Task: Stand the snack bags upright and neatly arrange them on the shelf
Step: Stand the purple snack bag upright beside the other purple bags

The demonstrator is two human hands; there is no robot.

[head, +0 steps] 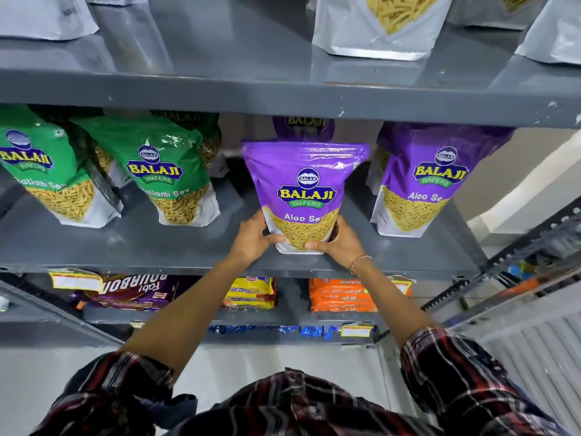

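Both hands — left hand (255, 235), right hand (338, 243) — clasp base of upright purple Aloo Sev bag (304, 190) on grey shelf (188, 243).

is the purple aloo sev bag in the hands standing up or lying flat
Standing upright: the purple Aloo Sev bag rests on its base at the shelf front edge, left hand and right hand gripping its lower corners.

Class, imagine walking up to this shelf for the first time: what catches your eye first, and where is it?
The purple Aloo Sev bag stands at the middle shelf's front edge, gripped at its base by the left hand and right hand. Green Ratlami Sev bags stand to its left, and another purple bag to its right.
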